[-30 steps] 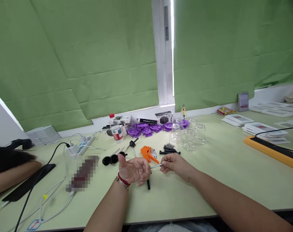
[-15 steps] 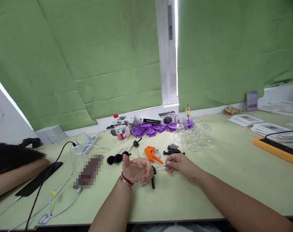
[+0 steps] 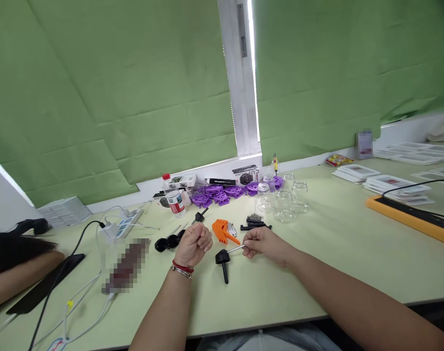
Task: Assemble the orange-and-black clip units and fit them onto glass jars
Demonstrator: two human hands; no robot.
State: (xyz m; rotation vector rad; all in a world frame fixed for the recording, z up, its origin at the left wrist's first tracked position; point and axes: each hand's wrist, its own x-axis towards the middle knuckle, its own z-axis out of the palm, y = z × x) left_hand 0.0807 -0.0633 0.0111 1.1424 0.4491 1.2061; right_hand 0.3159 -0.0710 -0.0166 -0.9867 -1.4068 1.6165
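Observation:
My right hand (image 3: 263, 243) pinches the metal shaft of a black-handled T-tool (image 3: 223, 259), whose handle rests on the pale green table (image 3: 317, 263). My left hand (image 3: 193, 242) is curled into a fist just left of that tool, apart from it; I cannot see anything in it. Behind the fist lie other black-handled tools (image 3: 169, 241). An orange plastic holder (image 3: 224, 230) with metal bits sits between my hands and farther back, and a black bit rack (image 3: 254, 223) lies just beyond my right hand.
Purple plastic discs (image 3: 216, 195), several clear glass jars (image 3: 284, 200), a water bottle (image 3: 171, 196) and small boxes line the back. A power strip (image 3: 125, 224) with cables lies left. Another person's arm (image 3: 13, 278) rests at far left. An orange-edged black pad (image 3: 412, 217) sits right.
My left hand turned over from palm-up and open beside the tool's handle into a fist, and lifted off the handle. The right hand still pinches the shaft.

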